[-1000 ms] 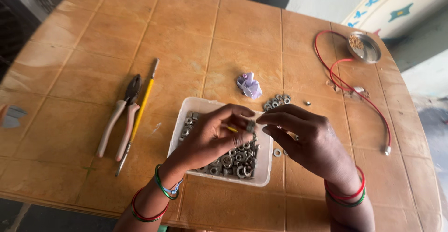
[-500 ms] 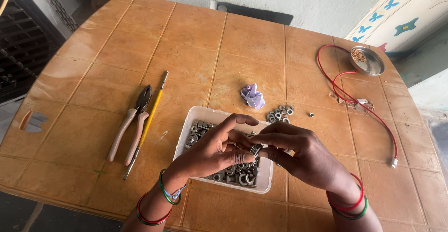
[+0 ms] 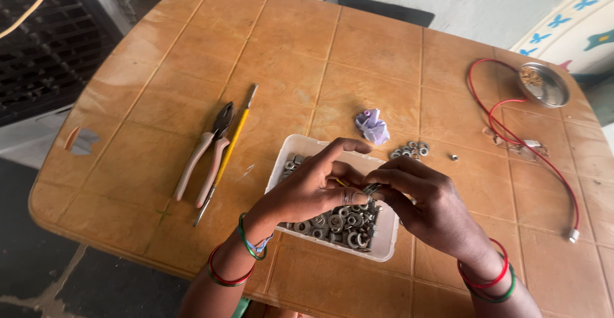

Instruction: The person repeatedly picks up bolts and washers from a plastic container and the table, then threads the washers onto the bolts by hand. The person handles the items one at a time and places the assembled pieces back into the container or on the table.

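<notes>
Fingers (image 3: 350, 196) pinch nut (image 3: 371, 189); tray (image 3: 386, 244) beneath; pliers (image 3: 206, 158) left.

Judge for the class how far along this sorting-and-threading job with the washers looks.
Looks done: a small pile of nuts lies on the table beside the white tray. In hand: left hand and right hand meet over the tray, pinching a small metal piece. Left: many washers fill the tray. Pliers lie untouched.

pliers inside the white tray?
No. The pliers lie on the table left of the white tray, beside a yellow screwdriver.
</notes>
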